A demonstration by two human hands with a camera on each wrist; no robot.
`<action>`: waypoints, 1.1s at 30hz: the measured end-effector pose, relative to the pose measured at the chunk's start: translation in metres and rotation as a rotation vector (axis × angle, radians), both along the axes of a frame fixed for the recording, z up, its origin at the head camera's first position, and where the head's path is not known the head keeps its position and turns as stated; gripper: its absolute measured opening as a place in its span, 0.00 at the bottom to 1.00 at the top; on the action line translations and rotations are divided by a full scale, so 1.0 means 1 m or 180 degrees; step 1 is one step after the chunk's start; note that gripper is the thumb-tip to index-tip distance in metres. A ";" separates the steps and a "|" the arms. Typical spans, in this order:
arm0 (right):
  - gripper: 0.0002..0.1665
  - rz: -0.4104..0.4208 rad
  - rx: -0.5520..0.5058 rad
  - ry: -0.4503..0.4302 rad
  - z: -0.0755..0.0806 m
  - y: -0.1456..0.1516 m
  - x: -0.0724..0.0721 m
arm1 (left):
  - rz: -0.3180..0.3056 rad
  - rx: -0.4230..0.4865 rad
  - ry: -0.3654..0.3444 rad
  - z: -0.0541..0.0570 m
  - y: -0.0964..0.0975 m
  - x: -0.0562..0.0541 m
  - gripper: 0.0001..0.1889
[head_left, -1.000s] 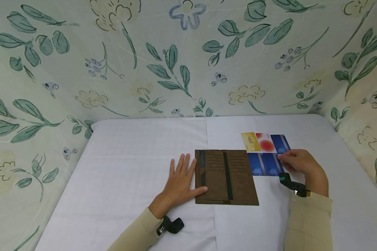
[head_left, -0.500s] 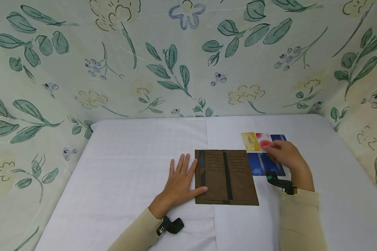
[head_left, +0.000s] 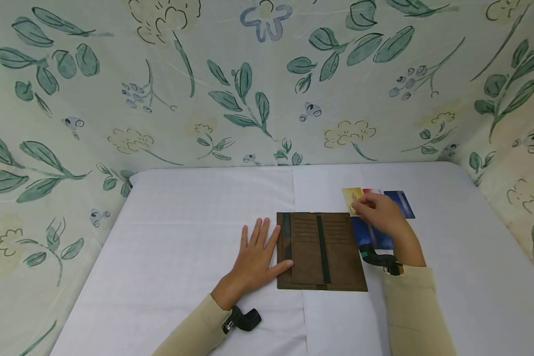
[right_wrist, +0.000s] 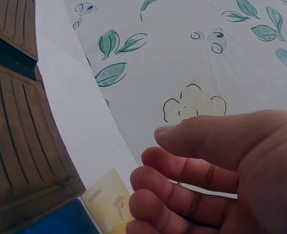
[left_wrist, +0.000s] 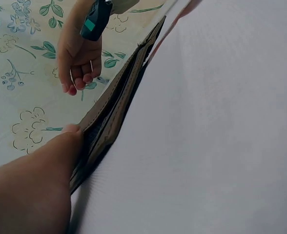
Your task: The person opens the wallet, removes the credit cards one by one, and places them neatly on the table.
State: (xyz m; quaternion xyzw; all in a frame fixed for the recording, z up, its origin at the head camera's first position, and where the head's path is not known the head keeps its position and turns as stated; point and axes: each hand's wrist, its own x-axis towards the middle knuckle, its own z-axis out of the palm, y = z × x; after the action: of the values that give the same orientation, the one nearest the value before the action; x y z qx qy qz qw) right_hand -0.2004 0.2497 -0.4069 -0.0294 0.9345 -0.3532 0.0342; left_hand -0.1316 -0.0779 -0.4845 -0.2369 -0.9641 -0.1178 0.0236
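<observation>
A brown wallet [head_left: 343, 262] lies spread out on the white table, its card slots facing up. My left hand [head_left: 253, 259] lies flat with fingers apart, its thumb on the wallet's left edge; the left wrist view shows that thumb at the wallet's [left_wrist: 114, 105] layered edge. Over the cards beside the wallet is my right hand [head_left: 384, 215], fingertips at the yellow card [head_left: 349, 198]. In the right wrist view its fingers curl loosely, with a gap below the thumb and nothing held. It partly covers a red-and-white card [head_left: 372, 191] and the lower blue cards [head_left: 362, 231].
Another blue card [head_left: 399, 203] lies right of the right hand, in the back row. White cloth [head_left: 182, 222] covers the table. A curtain with a leaf and flower print [head_left: 267, 143] hangs behind the table's back edge and along its sides.
My right hand has moved left across the cards, from the blue ones at the right, over the red-and-white one, to the yellow one. The left hand and wallet have stayed in place.
</observation>
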 end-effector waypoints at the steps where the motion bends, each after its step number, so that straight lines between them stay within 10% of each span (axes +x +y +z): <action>1: 0.21 0.0019 -0.0006 0.0017 0.000 -0.003 0.000 | -0.0006 0.0005 0.0003 0.000 0.000 0.000 0.47; 33: 0.17 0.0891 -0.0386 0.0247 -0.016 -0.096 -0.001 | -0.0037 -0.0029 0.0000 0.001 -0.002 -0.001 0.39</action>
State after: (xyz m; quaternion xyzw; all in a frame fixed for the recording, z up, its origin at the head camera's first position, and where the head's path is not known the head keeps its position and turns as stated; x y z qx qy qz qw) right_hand -0.2010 0.1534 -0.4230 -0.1750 0.8988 -0.3993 0.0451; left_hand -0.1327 -0.0800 -0.4836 -0.2426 -0.9632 -0.1135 0.0219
